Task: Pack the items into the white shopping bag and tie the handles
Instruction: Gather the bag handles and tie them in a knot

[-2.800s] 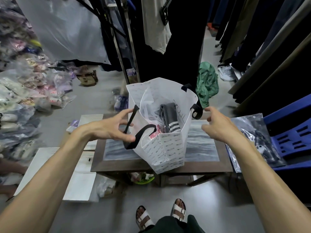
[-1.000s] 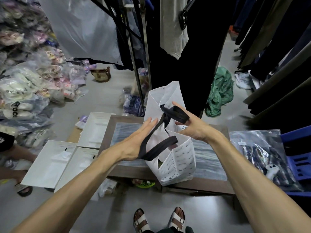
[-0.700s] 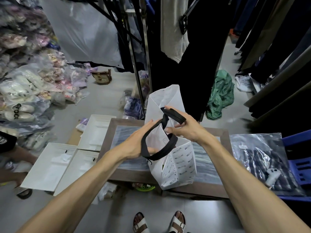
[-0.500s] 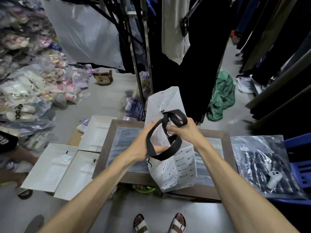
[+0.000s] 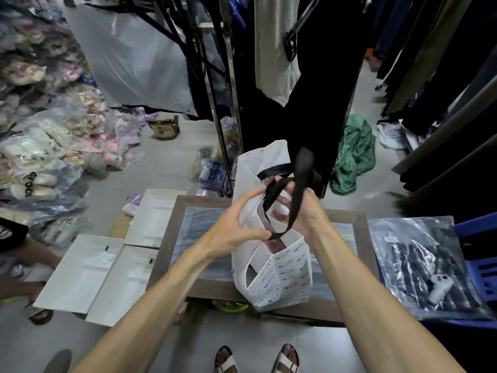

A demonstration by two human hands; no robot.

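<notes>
The white shopping bag (image 5: 282, 275) with small printed lettering stands on a low wood-framed table (image 5: 204, 285). Its top is pressed together and its contents are mostly hidden. Both black strap handles (image 5: 298, 189) cross above the bag's mouth. My left hand (image 5: 236, 230) pinches one handle loop between thumb and fingers on the bag's left side. My right hand (image 5: 304, 211) grips the other strap, which loops up over it and blurs with motion.
White shallow boxes (image 5: 102, 275) lie on the floor at left. A clear plastic package (image 5: 427, 267) with dark clothing rests on a blue chair (image 5: 481, 267) at right. Clothing racks hang behind the table, bagged goods (image 5: 40, 146) pile at far left, and another person's leg shows there.
The handles were held together in a loop; now my hands have pulled them apart and crossed them, with the right strap swung upward over my right hand.
</notes>
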